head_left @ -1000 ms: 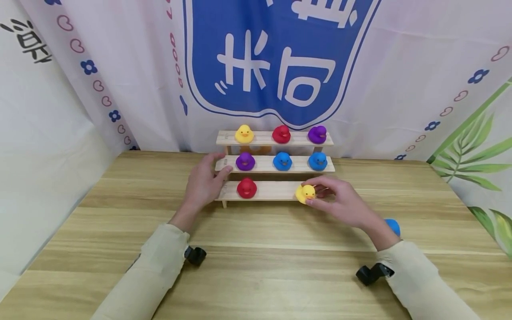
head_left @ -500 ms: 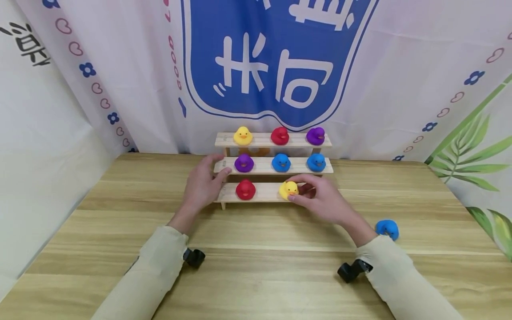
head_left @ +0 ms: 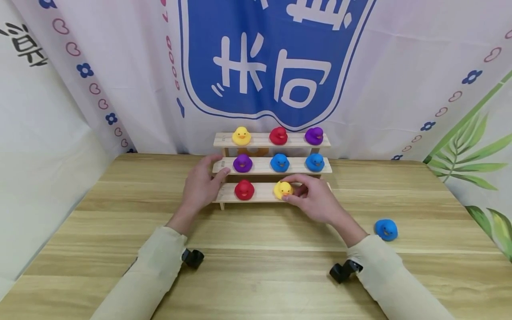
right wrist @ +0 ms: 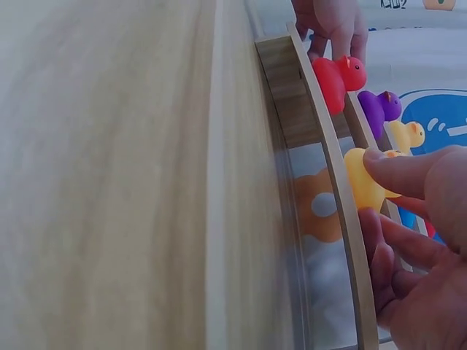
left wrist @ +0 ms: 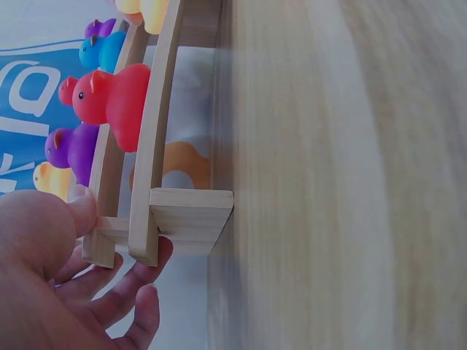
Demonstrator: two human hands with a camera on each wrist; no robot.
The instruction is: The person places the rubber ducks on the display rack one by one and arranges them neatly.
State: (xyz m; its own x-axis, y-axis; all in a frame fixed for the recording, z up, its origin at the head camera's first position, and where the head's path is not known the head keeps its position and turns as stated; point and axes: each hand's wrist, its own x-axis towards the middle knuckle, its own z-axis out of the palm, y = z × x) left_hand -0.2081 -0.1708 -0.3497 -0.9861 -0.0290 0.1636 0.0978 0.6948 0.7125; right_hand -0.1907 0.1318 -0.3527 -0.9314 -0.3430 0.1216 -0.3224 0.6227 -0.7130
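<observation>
A three-tier wooden display stand stands on the table against the curtain, with rubber ducks on each tier. My left hand grips its left end; in the left wrist view the thumb lies against the middle plank and fingers curl round the plank ends. My right hand pinches a yellow rubber duck at the middle of the bottom tier, right of a red duck. In the right wrist view the yellow duck sits at the plank, thumb on its near side.
On the middle tier are a purple duck and two blue ones, including a blue duck. Yellow, red and purple ducks line the top tier. Another blue duck lies on the table beyond my right wrist.
My right hand has slid the yellow duck left along the bottom tier, from near its right end to the middle. The blue duck on the table has come into full view. My left hand stays put.
</observation>
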